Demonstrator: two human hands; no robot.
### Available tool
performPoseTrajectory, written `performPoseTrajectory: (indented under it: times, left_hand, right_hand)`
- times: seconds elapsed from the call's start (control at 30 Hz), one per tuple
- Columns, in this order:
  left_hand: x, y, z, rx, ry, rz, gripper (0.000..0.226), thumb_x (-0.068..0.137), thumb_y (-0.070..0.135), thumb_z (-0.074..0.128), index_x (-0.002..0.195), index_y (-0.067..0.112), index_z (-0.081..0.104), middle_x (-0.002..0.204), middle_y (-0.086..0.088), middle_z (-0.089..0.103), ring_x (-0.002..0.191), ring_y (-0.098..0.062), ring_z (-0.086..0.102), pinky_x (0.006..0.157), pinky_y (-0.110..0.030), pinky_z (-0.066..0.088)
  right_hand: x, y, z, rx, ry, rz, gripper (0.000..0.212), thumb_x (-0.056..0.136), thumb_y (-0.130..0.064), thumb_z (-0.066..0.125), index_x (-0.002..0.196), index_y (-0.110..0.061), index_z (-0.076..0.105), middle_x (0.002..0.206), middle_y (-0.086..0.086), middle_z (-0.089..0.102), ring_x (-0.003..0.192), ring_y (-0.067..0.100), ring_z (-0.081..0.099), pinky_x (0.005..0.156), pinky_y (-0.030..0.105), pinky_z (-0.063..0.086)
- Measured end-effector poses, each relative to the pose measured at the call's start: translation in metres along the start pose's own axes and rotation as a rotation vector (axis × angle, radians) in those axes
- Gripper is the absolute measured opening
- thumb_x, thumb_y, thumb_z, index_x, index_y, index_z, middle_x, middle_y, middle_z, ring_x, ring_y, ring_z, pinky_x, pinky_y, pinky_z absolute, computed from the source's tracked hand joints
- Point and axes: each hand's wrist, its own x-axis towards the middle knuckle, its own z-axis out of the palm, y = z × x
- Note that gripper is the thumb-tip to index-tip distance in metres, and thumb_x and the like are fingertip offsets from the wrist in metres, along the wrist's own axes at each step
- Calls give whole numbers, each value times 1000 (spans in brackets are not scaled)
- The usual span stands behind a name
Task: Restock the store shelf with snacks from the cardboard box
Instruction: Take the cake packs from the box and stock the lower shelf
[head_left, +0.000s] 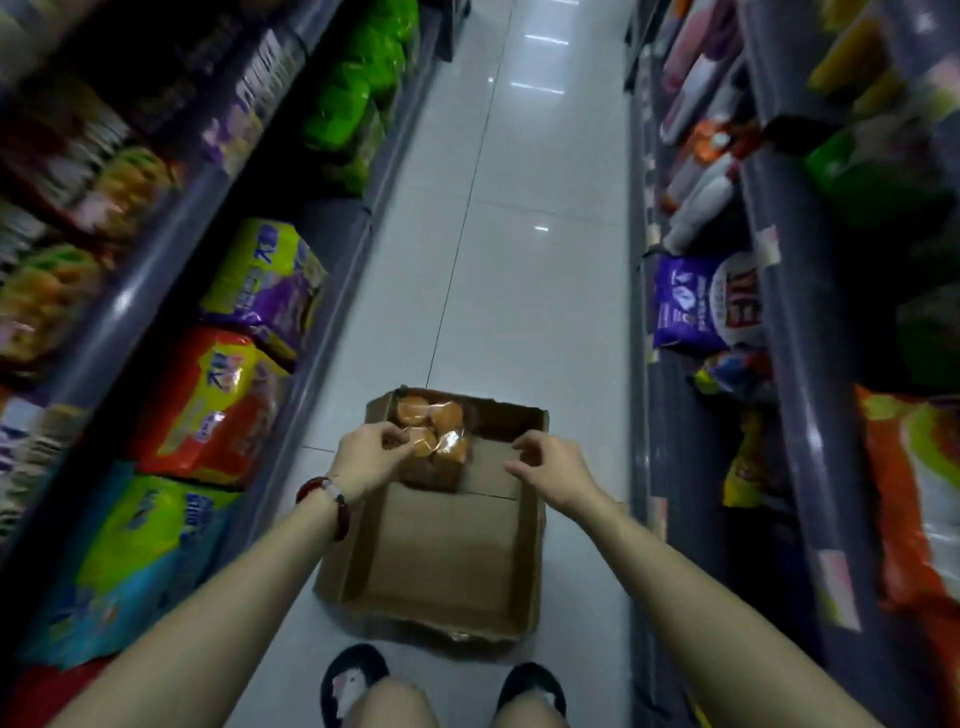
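Pinched between thumb and fingertips of the left hand (371, 451), the clear wrapper of a snack pack (435, 442) is held at its near edge, the grip closed on the plastic only and not on the round golden cakes inside. The right hand (551, 467) is seen at about 3 o'clock of the pack, fingers loosely curled and parted, nothing held and nothing touched, apparently poised to take the pack's other side.

The pack is lying at the far end of the cardboard box (441, 551), toward 12 o'clock, against the far-left corner; the rest of the box floor is shown bare, which suggests that the restocking is well advanced. The box is set on the tiled aisle floor (498, 291), just ahead of the person's black slippers (353, 680), presumably so that both shelf runs are within reach.

At 9 o'clock, a shelf (156, 291) packed with bright green, purple and red snack bags is seen, much blurred. At 3 o'clock, a second shelf (800, 322) is stocked with bags and bottles. A red bead bracelet (332, 501) is worn on the left wrist.
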Motion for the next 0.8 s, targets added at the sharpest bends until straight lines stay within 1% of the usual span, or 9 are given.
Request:
performPoseTrajectory:
  times: [0.07,0.17,0.3,0.4,0.43,0.5,0.6,0.73,0.8]
  left_hand:
    - [33,-34,31,-48,27,22,25,89,27,65,109,12,68,104,-3,68,99,-16,63,83,-26,50]
    - [83,-70,69,-42,63,89,25,90,29,65,110,14,68,104,-1,68,96,-13,62,75,-18,48]
    - [136,-97,106,-29,133,233,19,91,27,63,107,19,68,100,6,66,92,-10,60,66,-10,41]
    - [154,-114,122,-4,160,281,17,91,28,63,104,19,68,99,8,66,92,-8,59,69,-12,43]
    - [156,-117,124,-1,162,288,18,91,28,63,104,19,69,98,8,65,92,-8,59,71,-14,44]
    - [156,-120,124,-9,157,291,18,91,28,63,104,18,69,98,9,64,91,-6,57,71,-10,42]
    - [153,-121,119,-16,156,292,17,90,28,64,103,19,70,99,9,67,91,-5,58,70,-6,40]
    - [159,-121,115,-48,207,285,15,89,25,64,102,20,71,96,11,67,93,-5,60,71,-7,40]
    - [163,-122,116,-70,231,275,15,89,25,65,102,20,71,96,11,66,93,-6,59,74,-11,42]
  right_hand:
    - [36,26,39,41,-10,-30,48,83,-39,71,124,-16,59,115,-1,63,102,12,59,86,25,51]
    - [94,63,88,83,-10,-68,61,79,-46,74,130,-20,53,123,-4,59,111,12,56,86,22,48]
    - [165,103,146,144,11,-113,82,72,-45,80,140,-20,42,138,-2,50,127,17,46,103,34,43]
    - [193,121,183,216,14,-140,91,62,-51,84,138,-24,40,137,-4,50,126,16,47,102,33,44]
    - [199,125,191,257,9,-152,95,59,-52,84,137,-26,38,137,-4,50,126,16,48,103,35,45]
    - [204,128,201,353,-1,-159,101,53,-55,85,137,-30,34,136,-6,51,126,16,51,104,43,46]
    - [201,124,212,424,25,-140,98,52,-53,85,136,-34,35,134,-10,52,126,14,51,104,45,47]
    - [192,118,231,410,183,-124,75,67,-30,85,130,-28,44,131,-6,55,123,13,51,102,39,49]
    - [187,122,239,411,236,-125,72,69,-25,85,129,-27,47,130,-7,56,122,10,51,102,35,48]
